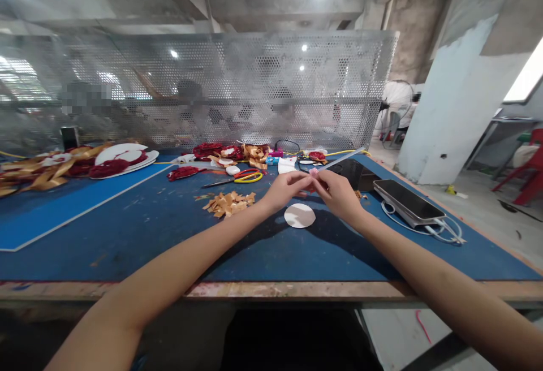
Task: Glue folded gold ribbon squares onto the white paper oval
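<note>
Fingers of my left hand [285, 189] and right hand [339, 193] pinch a small pink piece [314, 172].
It sits just beyond the white disc [300, 216]; I judge it light and soft, best held by its edges.

No text, label, brand, number or sign can be read. On the small blue item [272, 161] just beyond the yellow-handled scissors [249, 177], any print is too small to make out; the phone [409, 198], well right of the scissors, shows a dark screen.
</note>
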Motion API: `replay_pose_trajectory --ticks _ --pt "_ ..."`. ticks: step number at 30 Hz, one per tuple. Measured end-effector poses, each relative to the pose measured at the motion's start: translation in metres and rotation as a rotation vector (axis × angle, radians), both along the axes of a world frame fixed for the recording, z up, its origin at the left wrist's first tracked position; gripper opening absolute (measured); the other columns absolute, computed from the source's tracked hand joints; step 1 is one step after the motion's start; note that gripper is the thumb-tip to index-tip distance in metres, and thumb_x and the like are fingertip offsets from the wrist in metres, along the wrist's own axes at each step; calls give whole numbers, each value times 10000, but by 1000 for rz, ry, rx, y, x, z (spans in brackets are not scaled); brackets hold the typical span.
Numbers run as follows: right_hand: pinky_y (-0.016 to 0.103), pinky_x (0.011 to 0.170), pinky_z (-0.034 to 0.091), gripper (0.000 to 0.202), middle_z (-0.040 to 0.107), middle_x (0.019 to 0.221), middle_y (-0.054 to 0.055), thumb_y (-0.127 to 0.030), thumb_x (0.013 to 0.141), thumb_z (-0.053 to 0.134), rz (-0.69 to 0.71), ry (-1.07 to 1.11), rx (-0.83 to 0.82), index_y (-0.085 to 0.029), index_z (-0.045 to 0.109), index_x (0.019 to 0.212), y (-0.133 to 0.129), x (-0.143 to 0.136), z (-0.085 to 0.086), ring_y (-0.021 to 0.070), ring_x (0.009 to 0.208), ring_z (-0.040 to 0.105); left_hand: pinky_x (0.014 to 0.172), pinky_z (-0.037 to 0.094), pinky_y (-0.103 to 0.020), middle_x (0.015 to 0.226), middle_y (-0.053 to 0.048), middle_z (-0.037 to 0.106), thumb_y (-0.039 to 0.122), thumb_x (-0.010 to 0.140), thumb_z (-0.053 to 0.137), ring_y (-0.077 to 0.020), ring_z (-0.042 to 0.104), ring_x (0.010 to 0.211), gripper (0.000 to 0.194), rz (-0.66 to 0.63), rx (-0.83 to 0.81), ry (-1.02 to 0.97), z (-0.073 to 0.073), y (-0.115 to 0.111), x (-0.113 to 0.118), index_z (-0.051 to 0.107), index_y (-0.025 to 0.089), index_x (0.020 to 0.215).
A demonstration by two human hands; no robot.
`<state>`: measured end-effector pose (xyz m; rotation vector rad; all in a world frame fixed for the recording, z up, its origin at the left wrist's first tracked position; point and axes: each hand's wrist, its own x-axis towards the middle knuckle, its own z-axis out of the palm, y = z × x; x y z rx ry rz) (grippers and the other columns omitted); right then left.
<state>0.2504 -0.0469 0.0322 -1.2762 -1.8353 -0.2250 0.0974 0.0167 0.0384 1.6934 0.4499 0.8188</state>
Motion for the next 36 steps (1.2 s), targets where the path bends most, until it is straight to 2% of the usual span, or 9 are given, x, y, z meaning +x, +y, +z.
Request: replay_pose_trajectory --ticks 3,6,11,15,19,25,29,33,36 --pt "237 626 379 206 589 788 52 -277 891 426 63 -24 63 -184 577 786 0 0 -2 149 702 529 715 498 -280 811 -64 693 483 654 712 -172 660 772 403 -36 -109 94 -2 -1 1 670 131 846" --pt "237 635 388 148 585 825 48 -241 870 474 93 -50 87 -198 613 841 -1 1 -3 143 717 531 645 501 -275 735 -69 689 480 625 736 -184 671 715 402 -52 -177 135 -2 -2 1 673 117 788" --pt "233 641 404 110 581 809 37 -206 835 515 88 -37 95 -199 619 871 -3 1 -2 131 685 525 600 487 -228 762 -72 708 390 685 722 -160 677 709 274 -49 -232 120 -3 0 -1 691 145 805" --pt "238 638 406 154 592 818 36 -206 812 522 51 -34 74 -200 590 950 -2 0 -2 138 693 529 600 488 -210 762 -78 715 365 729 695 -139 672 699 232 -17 -280 102 -2 4 -2 702 151 818" --pt "242 628 399 152 599 797 34 -236 834 489 38 -48 87 -202 586 946 -2 -1 -3 137 687 534 594 486 -195 773 -60 716 293 746 681 -105 656 663 128 157 -350 -15 9 18 -9 697 166 758" --pt "248 699 427 160 634 897 29 -180 848 450 98 -102 78 -226 601 877 -4 -3 -4 138 802 564 490 437 -169 687 -37 685 287 649 740 -73 589 534 171 549 -136 -104 23 60 -40 682 137 705" --pt "254 696 435 141 640 898 31 -178 844 450 87 -136 61 -214 582 808 -3 -3 -5 144 831 577 454 422 -173 612 -19 647 328 655 722 -88 577 502 210 656 -102 -112 20 81 -60 657 130 683" --pt "268 714 442 146 626 879 41 -174 836 445 90 -168 37 -208 580 792 0 -1 -8 155 866 577 430 401 -174 578 0 611 330 699 667 -91 558 468 194 760 -101 -121 19 91 -71 638 138 689" --pt "274 741 446 149 619 878 42 -174 836 442 103 -175 34 -204 583 799 1 0 -10 157 884 577 428 399 -193 480 11 535 391 781 543 -103 534 429 316 840 -117 -123 19 98 -74 556 152 575"
